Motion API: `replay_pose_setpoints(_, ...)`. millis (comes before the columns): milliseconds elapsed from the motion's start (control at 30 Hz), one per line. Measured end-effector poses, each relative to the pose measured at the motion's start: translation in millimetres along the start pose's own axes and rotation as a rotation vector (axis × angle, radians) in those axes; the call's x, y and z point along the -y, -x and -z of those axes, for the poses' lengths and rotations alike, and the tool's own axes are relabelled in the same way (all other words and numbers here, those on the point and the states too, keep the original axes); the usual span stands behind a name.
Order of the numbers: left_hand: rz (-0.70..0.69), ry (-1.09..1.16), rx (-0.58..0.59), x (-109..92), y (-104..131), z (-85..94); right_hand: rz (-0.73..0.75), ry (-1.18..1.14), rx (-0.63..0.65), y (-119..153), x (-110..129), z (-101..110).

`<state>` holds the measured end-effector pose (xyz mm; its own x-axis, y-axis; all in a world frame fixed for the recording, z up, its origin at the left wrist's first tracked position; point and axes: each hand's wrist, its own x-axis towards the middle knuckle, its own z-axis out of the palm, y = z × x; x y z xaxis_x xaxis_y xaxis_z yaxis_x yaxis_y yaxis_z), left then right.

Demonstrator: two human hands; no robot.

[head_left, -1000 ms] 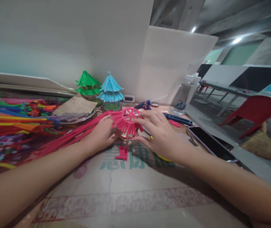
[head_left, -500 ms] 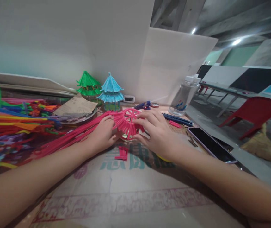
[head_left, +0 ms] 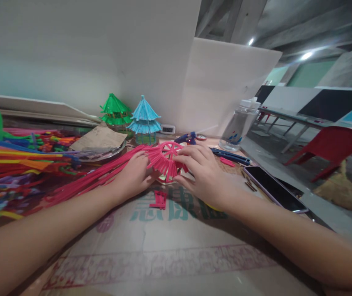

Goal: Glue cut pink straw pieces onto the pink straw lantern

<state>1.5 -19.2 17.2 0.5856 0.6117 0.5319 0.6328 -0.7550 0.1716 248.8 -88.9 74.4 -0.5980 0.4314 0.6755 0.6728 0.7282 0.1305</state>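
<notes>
Between my hands is a pink pipe-cleaner pavilion roof (head_left: 167, 164), a round frame with spokes and a fringe of short strips. My left hand (head_left: 135, 173) grips its left edge, the fingers curled and partly hidden behind the strips. On the right side, my right hand (head_left: 205, 174) pinches the rim with thumb and fingers. Long pink pipe cleaners (head_left: 94, 179) lie beneath and beyond my left wrist. Just in front of the roof sits a small pile of short cut pink pieces (head_left: 158, 200) on the table covering.
A green model pavilion (head_left: 114, 109) and a blue one (head_left: 144, 119) stand at the back. Bundles of coloured pipe cleaners (head_left: 18, 160) fill the left. Rightward are a glue gun (head_left: 186, 138), a clear bottle (head_left: 235, 127), a dark blue tool (head_left: 231, 156) and a phone (head_left: 274, 189).
Both hands keep the same hold on the pink roof. The whole view has shifted very slightly; nothing else visibly moved.
</notes>
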Motion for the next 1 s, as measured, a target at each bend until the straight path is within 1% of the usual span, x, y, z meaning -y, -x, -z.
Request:
replay_pose_setpoints(167, -0.013, 0.004, -0.020, 0.7, -0.1, -0.4, 0.007, -0.008, -0.016, 0.6, 0.3, 0.7)
replay_pose_setpoints(433, -0.021, 0.018, -0.015, -1.5, -1.6, 1.3, -0.008, -0.032, 0.008, -0.1, -0.2, 1.7)
replay_pose_setpoints(700, -0.011, 0.008, 0.001, -0.8, -1.3, 1.1, -0.004, -0.036, -0.001, -1.1, 1.8, 1.8)
replay_pose_setpoints(833, -0.010, 0.001, -0.009, 0.6, -0.8, 0.2, -0.003, -0.037, 0.008, -0.7, 1.6, 1.9)
replay_pose_setpoints(1000, -0.021, -0.001, -0.024, 0.5, -0.6, 0.2, -0.015, -0.017, -0.010, 1.3, 0.6, 1.1)
